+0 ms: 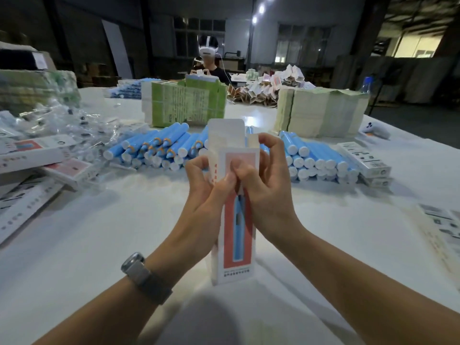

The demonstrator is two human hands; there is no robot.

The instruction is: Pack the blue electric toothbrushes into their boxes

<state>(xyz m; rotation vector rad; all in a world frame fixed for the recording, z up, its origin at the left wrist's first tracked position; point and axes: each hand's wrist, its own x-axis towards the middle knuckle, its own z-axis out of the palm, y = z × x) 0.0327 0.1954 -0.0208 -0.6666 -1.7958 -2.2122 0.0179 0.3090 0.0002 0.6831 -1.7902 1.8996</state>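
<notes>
From the head camera, both hands hold an upright toothbrush box (237, 220) over the white tabletop (99, 232), its top flaps open. The left hand (206, 192) curls round the box's left side, thumb pressed on the printed front; the right hand (263, 180) grips the right edge, its fingers (270, 143) pinching a side flap. Whether a toothbrush is inside is hidden by the box walls. Behind it, blue toothbrushes (159, 148) lie piled on the tabletop, partly blocked by the box, with more (318, 160) on the right. Filled boxes (32, 150) at left are cut off, and the clear bags (62, 123) are blurred.
</notes>
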